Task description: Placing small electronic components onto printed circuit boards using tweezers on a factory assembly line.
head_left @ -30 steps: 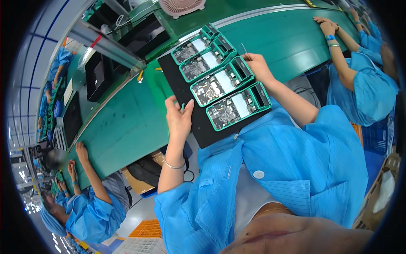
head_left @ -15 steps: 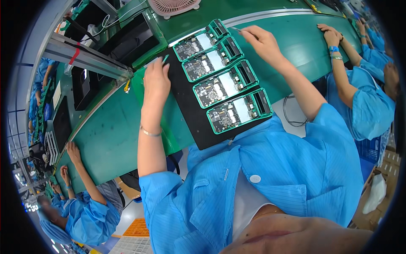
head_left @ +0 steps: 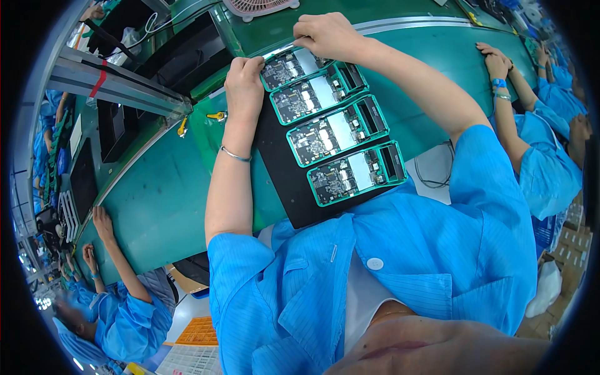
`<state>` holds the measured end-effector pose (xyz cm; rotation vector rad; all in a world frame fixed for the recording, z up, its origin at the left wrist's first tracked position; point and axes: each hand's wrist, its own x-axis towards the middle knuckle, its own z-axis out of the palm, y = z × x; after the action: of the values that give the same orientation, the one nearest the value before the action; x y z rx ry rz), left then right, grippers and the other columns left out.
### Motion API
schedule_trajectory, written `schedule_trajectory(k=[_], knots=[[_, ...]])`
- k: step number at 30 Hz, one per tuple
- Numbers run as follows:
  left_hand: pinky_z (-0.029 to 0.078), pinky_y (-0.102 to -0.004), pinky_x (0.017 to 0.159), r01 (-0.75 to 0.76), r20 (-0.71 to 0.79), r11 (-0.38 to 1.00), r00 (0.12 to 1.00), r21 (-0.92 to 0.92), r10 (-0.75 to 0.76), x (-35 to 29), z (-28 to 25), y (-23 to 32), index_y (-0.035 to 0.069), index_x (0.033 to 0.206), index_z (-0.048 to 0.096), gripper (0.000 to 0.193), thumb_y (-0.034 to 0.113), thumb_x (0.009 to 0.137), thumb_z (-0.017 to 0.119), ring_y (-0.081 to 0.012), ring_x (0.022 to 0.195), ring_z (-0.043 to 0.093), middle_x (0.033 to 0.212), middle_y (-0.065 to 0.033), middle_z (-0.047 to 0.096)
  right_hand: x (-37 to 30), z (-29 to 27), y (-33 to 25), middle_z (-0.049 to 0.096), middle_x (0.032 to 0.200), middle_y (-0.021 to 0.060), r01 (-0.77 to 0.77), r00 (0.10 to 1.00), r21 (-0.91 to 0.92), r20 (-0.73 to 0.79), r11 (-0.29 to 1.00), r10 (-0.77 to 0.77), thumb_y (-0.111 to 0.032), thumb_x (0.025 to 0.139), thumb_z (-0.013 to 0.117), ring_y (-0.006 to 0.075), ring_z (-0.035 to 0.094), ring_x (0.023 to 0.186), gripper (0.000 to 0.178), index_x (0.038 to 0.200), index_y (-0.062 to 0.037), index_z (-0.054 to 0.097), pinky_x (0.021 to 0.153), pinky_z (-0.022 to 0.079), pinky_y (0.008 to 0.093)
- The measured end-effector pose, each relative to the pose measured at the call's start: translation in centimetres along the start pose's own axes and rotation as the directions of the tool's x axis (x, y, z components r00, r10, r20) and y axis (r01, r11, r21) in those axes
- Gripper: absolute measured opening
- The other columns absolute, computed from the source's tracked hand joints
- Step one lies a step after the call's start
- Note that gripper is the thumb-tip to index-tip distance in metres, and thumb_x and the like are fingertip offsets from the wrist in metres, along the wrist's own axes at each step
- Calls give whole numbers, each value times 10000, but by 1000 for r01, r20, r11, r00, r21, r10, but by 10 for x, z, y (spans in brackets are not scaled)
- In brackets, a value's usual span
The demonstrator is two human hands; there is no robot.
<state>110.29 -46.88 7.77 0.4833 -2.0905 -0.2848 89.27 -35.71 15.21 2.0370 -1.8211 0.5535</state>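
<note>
Several teal-framed handheld device housings with exposed circuit boards lie in a slanted row on a black mat (head_left: pixel 275 169). My left hand (head_left: pixel 245 87) is at the left end of the farthest housing (head_left: pixel 289 67), its fingers curled closed by the corner. Over that housing's far edge reaches my right hand (head_left: pixel 328 36), fingertips pinched together and pointing left. What either hand holds is hidden by the fingers. The nearest housing (head_left: pixel 357 174) lies close to my jacket, and two more housings lie between it and the farthest one.
A yellow-handled fitting (head_left: pixel 217 116) lies on green film left of my wrist, with another yellow piece (head_left: pixel 182 128) by the metal post (head_left: pixel 125 87). Black trays (head_left: pixel 187 53) and a pink fan (head_left: pixel 259 6) stand beyond. Co-workers' hands (head_left: pixel 497 62) rest on the bench at right and left.
My right hand has moved left, from beside the farthest housing to its far edge. My left hand has moved up and right to that housing's corner. The thin tool and green piece are now hidden.
</note>
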Motion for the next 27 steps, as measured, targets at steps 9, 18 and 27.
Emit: schedule_trajectory(k=[9,18,27], knots=[[528,-418,744,-36,-8,999,999,-15,36,-1,2,3,71,898,706,104,5,818,706,-312,826,646,881,-89,625,26,1,-2,715,792,66,-29,978,-86,205,996,46,-356,848,741,282,714,781,245,819,-116,702,694,549,433],[524,-414,759,-64,10,997,998,50,63,2,1,5,64,863,711,94,0,800,683,-303,830,645,874,-87,630,35,8,3,722,769,73,-22,958,-102,284,995,50,-360,831,749,271,722,766,235,827,-127,723,681,551,425],[516,-410,755,-77,27,996,997,54,75,3,1,6,64,866,714,107,-4,793,674,-299,830,644,873,-96,629,37,12,9,710,749,71,12,949,-101,316,995,21,-357,822,753,266,710,740,232,803,-130,705,661,541,422]])
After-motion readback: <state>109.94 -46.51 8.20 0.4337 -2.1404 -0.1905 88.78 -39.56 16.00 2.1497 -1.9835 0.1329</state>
